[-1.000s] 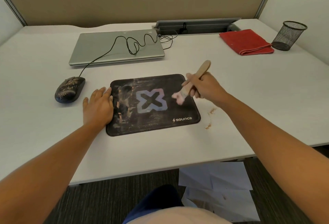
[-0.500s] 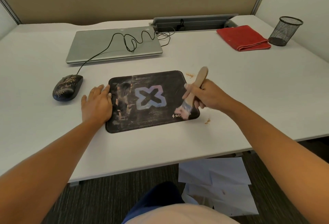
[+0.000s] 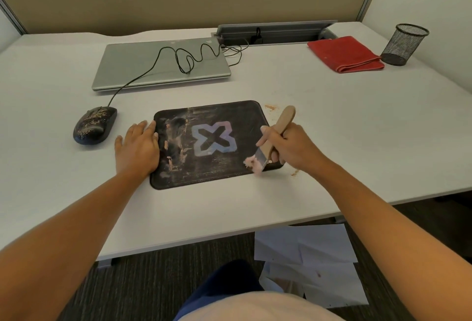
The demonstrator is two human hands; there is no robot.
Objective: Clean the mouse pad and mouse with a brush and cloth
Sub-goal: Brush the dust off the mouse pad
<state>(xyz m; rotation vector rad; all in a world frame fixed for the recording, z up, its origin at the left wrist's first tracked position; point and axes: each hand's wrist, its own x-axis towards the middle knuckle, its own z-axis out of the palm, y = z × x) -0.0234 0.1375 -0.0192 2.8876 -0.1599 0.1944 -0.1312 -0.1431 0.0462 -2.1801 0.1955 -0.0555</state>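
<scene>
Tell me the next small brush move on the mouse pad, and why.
Probably lift the brush and stroke the left part of the mouse pad beside the left hand: the bristles sit at its near right corner, while tan smears cover that left part.

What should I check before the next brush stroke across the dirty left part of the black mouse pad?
1. Wooden-handled brush gripped by right hand: ok.
2. Left hand flat, pinning the black mouse pad at its left edge: ok.
3. Pad's left part clean: not ok, tan smears remain.
4. Bristles on pad: ok, at near right corner.
5. Black wired mouse clean: not ok, speckled with crumbs.
6. Folded red cloth within reach: cannot tell.
</scene>
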